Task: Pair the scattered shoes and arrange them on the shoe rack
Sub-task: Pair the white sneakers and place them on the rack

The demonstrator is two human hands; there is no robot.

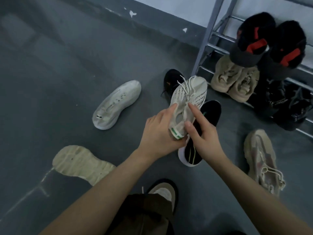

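Observation:
Both my hands hold a white knit sneaker (189, 94) with a green heel tab, lifted above the floor. My left hand (157, 131) grips its heel and my right hand (201, 131) pinches its collar, forefinger stretched along the tongue. A matching white sneaker (116, 104) lies on the floor to the left. Under my hands sits a black shoe with a white sole (191, 155); another black shoe (171, 80) lies behind. The metal shoe rack (218, 34) at upper right carries black-and-red furry slippers (269, 39), a beige pair (235, 80) and dark shoes (284, 106).
A cream shoe (79, 163) lies sole-up at lower left. A beige laced sneaker (262, 161) lies at right near the rack. My own foot in a tan shoe (164, 192) is at the bottom centre. The grey floor meets a wall along the top.

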